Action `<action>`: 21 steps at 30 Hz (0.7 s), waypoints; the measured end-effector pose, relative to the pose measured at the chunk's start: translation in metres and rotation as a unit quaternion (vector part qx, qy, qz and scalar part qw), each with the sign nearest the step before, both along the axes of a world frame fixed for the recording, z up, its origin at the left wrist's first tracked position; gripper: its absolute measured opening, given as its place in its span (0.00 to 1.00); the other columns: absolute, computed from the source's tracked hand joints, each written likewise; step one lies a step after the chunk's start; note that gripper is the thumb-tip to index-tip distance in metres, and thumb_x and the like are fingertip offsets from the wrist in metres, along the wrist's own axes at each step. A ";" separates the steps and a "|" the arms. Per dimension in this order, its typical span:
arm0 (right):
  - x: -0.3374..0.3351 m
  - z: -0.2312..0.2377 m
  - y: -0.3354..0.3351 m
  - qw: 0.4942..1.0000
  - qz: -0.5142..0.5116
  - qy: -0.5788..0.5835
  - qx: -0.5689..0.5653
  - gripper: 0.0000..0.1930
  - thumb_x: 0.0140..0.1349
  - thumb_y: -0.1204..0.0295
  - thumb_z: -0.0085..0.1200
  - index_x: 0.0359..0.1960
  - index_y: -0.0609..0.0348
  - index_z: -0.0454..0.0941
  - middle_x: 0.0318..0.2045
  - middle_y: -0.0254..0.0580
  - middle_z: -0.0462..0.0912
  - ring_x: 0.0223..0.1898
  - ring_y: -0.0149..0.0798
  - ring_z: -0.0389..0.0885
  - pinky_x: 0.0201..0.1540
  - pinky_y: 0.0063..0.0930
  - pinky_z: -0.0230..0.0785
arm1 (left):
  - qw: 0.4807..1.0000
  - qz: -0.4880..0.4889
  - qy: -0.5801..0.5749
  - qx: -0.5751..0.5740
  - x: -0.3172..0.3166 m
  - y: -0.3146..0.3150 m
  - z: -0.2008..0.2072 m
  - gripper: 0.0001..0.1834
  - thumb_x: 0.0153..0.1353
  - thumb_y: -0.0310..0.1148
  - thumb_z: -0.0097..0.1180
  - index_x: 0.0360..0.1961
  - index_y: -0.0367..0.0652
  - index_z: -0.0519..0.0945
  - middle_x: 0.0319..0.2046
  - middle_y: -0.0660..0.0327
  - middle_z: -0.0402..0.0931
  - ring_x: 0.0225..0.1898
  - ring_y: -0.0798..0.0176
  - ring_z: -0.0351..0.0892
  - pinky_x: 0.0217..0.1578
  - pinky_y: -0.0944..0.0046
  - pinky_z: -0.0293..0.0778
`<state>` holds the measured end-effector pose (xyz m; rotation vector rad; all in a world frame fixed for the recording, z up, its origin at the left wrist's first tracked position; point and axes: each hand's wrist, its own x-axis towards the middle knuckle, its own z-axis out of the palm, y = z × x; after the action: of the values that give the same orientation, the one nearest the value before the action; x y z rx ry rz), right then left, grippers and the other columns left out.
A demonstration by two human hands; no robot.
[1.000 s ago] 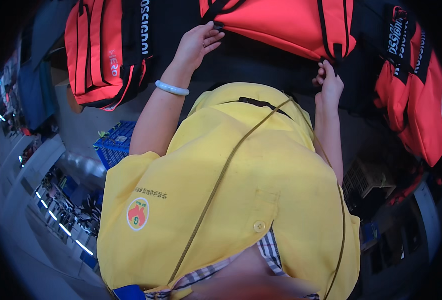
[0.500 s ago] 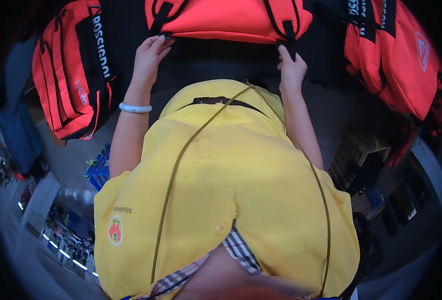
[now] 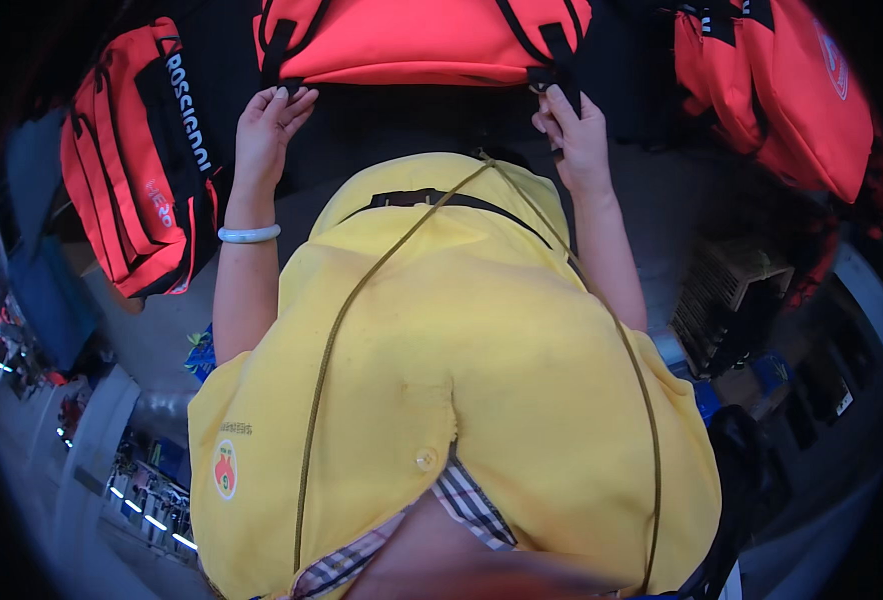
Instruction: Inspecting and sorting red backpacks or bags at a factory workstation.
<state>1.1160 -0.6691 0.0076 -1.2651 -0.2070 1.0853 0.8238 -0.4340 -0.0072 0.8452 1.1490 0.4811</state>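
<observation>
A bright red backpack with black shoulder straps lies ahead of me at the top, its far part cut off by the picture's edge. My left hand pinches the left strap at the bag's near left corner, thumb and forefinger together. At the near right corner my right hand closes its fingers on the right strap beside a small black fitting. The hands hide the strap ends. A pale bangle circles my left wrist.
More red bags flank me: a red-and-black bag at left and another red bag at right. A black surface runs under the middle backpack. Lower right stands a slatted crate; a blue basket shows at lower left.
The middle backpack and both my hands sit slightly lower and further left in view, while the right-hand bag sits higher. My fingers stay at the two strap corners.
</observation>
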 end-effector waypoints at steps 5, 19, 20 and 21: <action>0.002 0.003 0.000 1.000 -0.001 0.002 0.009 0.09 0.68 0.70 0.52 0.38 0.64 0.79 0.23 0.27 0.72 0.17 0.18 0.57 0.23 0.15 0.55 | 1.000 0.000 0.002 -0.014 -0.005 -0.002 0.001 0.09 0.70 0.31 0.47 0.46 0.37 0.71 0.48 0.50 0.77 0.52 0.54 0.80 0.55 0.58 0.73; 0.016 -0.004 0.003 0.994 0.033 0.017 -0.102 0.22 0.73 0.56 0.41 0.42 0.67 0.77 0.23 0.33 0.76 0.10 0.19 0.53 0.19 0.17 0.51 | 0.997 0.062 -0.042 -0.008 -0.002 -0.009 0.014 0.12 0.69 0.28 0.38 0.46 0.36 0.73 0.42 0.50 0.80 0.45 0.56 0.83 0.48 0.59 0.78; 0.019 -0.003 0.000 0.995 0.043 0.020 -0.092 0.23 0.73 0.55 0.41 0.42 0.66 0.77 0.22 0.33 0.76 0.11 0.19 0.53 0.18 0.17 0.50 | 0.998 0.063 -0.010 0.010 -0.004 -0.008 0.015 0.12 0.69 0.29 0.39 0.46 0.36 0.73 0.41 0.51 0.80 0.42 0.58 0.83 0.45 0.62 0.79; 0.021 -0.001 -0.004 0.990 0.066 -0.017 -0.124 0.25 0.73 0.53 0.38 0.43 0.66 0.77 0.20 0.33 0.76 0.10 0.18 0.53 0.17 0.16 0.50 | 0.997 0.062 0.021 0.028 -0.007 -0.007 0.016 0.12 0.69 0.30 0.39 0.45 0.37 0.74 0.39 0.53 0.81 0.39 0.60 0.84 0.41 0.64 0.79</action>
<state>1.1372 -0.6727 0.0064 -1.5106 -0.1867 1.2310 0.8172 -0.4408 0.0086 0.8382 1.2370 0.6028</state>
